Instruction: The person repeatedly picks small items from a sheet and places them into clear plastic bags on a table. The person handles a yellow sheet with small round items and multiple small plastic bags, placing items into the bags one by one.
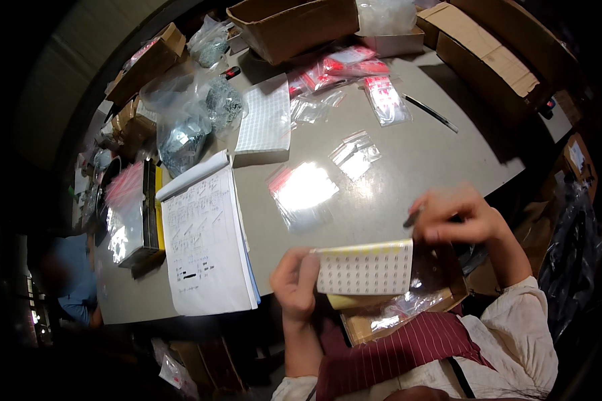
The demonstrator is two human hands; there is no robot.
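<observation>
A white sheet of small stickers [364, 271], printed with rows of tiny marks and yellow along its top edge, is held up at the table's front edge. My left hand [295, 284] pinches its left end between thumb and fingers. By the upper right corner is my right hand [458, 217], somewhat blurred, its fingers curled together. Something small and dark shows at its fingertips, too unclear to name. Below the sheet, an open cardboard box [354, 324] with clear plastic bags [408, 311] inside sits against my lap.
Small zip bags [358, 155] and a red-topped stack of clear bags [304, 190] lie mid-table. An open notepad [204, 247] is at left, bags of metal parts [184, 137] behind it. A pen [431, 112] and cardboard boxes [294, 30] are farther back. Someone in blue [77, 277] is at far left.
</observation>
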